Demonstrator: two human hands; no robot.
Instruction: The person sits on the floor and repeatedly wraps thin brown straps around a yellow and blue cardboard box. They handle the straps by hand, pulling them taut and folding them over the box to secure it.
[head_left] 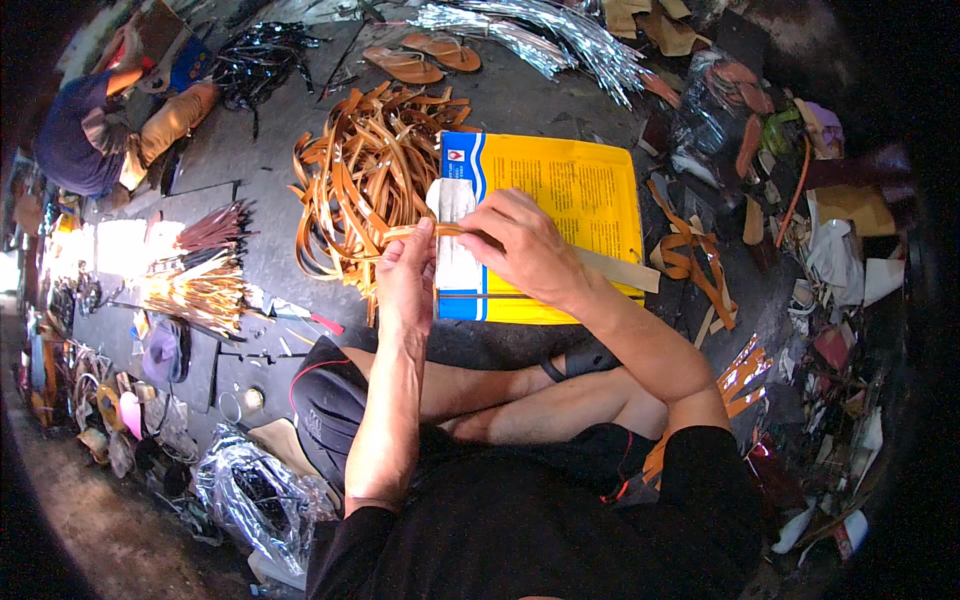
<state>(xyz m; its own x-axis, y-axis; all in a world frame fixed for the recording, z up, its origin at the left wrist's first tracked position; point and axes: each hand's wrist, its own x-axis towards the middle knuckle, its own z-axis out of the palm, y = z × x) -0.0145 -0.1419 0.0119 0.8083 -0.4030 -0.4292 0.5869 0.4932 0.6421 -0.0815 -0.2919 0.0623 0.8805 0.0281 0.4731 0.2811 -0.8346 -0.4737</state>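
Observation:
A brown leather-like strap (450, 229) runs between my two hands, over the left part of a yellow and blue board (560, 190). My left hand (405, 270) pinches it between thumb and fingers. Closed on its other end is my right hand (515, 240), knuckles up. Beneath the strap a white pad or cloth (458, 262) lies on the board. To the left, a big tangled heap of brown straps (370, 170) reaches up to my left hand. A pale flat strip (615, 268) lies partly under my right forearm. A thin dark rod (540, 295) crosses the board's near part.
Brown sandals (425, 58) stand beyond the heap. Bundles of cut strips (195, 275) lie at left, near another person (110, 130) sitting at the far left. Scraps and plastic bags (715, 115) crowd the right side. A clear plastic bundle (260, 490) sits near my left knee.

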